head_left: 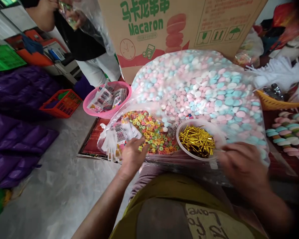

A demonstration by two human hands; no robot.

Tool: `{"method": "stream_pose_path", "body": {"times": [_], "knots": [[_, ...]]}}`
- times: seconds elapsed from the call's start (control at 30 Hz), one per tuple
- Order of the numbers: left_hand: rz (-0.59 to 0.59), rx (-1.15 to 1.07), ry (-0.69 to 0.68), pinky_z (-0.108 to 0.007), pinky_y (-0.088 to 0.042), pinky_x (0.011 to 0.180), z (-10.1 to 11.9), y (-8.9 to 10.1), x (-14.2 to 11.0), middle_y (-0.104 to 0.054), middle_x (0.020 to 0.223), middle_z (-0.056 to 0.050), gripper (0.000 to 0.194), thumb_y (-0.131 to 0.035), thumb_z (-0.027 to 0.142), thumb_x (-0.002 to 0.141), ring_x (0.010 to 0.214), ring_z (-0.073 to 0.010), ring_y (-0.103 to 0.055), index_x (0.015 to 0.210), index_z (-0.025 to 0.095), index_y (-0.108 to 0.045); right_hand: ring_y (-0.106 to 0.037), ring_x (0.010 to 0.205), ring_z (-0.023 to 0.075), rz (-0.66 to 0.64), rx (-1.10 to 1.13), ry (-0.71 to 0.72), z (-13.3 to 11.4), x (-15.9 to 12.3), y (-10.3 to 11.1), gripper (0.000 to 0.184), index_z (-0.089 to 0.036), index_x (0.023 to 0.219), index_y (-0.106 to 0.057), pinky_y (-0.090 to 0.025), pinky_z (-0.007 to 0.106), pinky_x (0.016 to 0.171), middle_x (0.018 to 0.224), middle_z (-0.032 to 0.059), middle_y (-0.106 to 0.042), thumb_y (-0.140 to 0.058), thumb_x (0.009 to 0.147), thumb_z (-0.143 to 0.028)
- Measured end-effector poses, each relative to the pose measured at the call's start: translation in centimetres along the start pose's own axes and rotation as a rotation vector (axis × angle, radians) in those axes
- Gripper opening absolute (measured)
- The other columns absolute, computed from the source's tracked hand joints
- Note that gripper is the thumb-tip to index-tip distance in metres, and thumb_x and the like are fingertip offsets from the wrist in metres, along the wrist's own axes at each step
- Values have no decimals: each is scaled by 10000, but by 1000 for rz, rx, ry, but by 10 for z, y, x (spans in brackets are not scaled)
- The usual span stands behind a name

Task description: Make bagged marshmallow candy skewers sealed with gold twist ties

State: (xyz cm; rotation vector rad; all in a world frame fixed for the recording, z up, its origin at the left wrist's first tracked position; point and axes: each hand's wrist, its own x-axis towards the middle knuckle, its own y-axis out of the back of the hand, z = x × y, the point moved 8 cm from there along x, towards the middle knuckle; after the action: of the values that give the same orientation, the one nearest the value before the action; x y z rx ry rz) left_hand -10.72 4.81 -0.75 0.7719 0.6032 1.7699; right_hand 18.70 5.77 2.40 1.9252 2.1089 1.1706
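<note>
My left hand reaches into a clear bag of colourful ring candies, with its fingers curled among the rings beside a stack of small printed packets. My right hand is blurred and rests on the clear plastic just right of a white bowl of gold twist ties. Its fingers look curled; I cannot make out anything in them. Behind lies a huge clear bag of pink, blue and white candies.
A pink basket of packets stands left of the big bag. Behind is a Macaron carton. Another person stands at the back left holding a plastic bag. A red basket and purple bags lie on the floor.
</note>
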Motion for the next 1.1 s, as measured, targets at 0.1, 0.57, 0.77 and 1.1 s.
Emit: {"method": "stream_pose_path", "body": {"times": [0.1, 0.57, 0.77, 1.1], "knots": [[-183, 16, -56, -364, -429, 831, 44, -62, 22, -643, 964, -96, 246, -626, 326, 783, 896, -247, -583, 980, 192, -685, -546, 964, 271, 63, -288, 328, -49, 11, -32, 72, -210, 777, -655, -410, 464, 883, 957, 83, -645, -608, 824, -239], [-717, -1063, 94, -283, -428, 650, 69, -28, 30, -649, 685, -19, 175, -732, 331, 719, 615, -142, -564, 688, 165, -684, -603, 1029, 251, -119, 811, -585, 39, 26, -32, 525, -243, 1198, -518, -518, 406, 809, 1229, 136, -577, -605, 789, -562], [-782, -1277, 96, -404, -440, 841, 89, -40, 8, -685, 1086, -101, 131, -753, 280, 687, 992, -305, -620, 689, 164, -693, -635, 826, 216, -367, 1412, -802, -6, 25, -100, 564, -224, 1043, -558, -523, 367, 666, 949, 88, -654, -642, 693, -658], [-434, -388, -101, -411, -322, 1019, 94, -28, 31, -564, 1287, -86, 595, -805, 348, 620, 1238, -326, -438, 1175, 250, -615, -499, 614, 125, 5, 442, -324, -3, 39, -30, 200, -180, 738, -616, -430, 258, 574, 675, 15, -573, -582, 810, -363]]}}
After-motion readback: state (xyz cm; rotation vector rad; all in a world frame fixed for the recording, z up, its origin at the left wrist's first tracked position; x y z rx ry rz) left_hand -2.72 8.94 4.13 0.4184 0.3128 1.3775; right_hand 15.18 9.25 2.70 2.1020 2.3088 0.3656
